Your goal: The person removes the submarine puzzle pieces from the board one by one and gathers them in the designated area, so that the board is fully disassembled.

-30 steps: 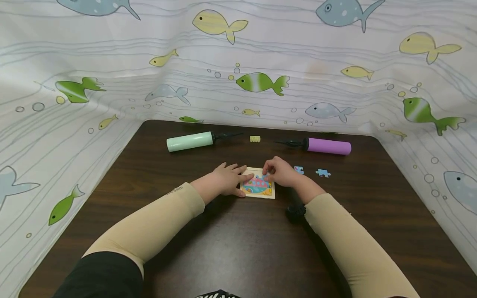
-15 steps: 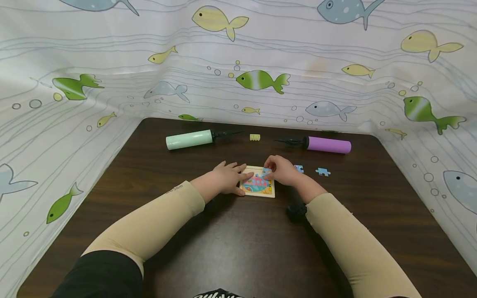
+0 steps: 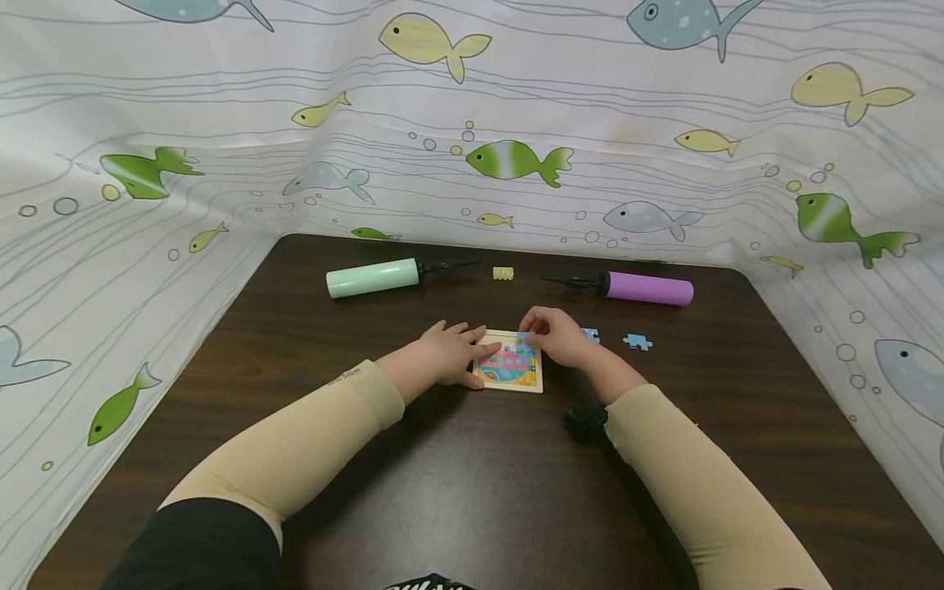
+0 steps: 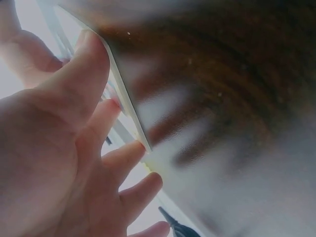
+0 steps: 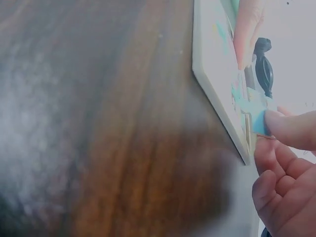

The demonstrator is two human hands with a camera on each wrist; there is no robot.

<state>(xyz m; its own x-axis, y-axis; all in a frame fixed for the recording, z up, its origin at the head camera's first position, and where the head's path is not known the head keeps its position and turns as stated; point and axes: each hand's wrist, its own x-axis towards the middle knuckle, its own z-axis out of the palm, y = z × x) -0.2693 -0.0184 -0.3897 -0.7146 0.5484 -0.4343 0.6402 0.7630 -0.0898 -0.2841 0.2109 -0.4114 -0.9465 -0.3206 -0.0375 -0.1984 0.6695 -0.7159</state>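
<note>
A small wooden jigsaw tray with a pale rim lies mid-table, showing a pink and blue sea picture. My left hand rests on its left side with fingers spread; the thumb touches the rim in the left wrist view. At the tray's upper right corner, my right hand pinches a light blue jigsaw piece between thumb and fingers. That piece is tilted against the tray in the right wrist view. Whether it sits fully flat cannot be told.
Two loose jigsaw pieces lie right of the tray: one partly behind my right hand, another farther right. Behind stand a mint green hand pump, a small yellow block and a purple hand pump. A fish-print curtain surrounds the table.
The right hand has shifted slightly, bringing the blue jigsaw piece into the tray's upper right corner, where more of it now shows. The left hand has kept its place.
</note>
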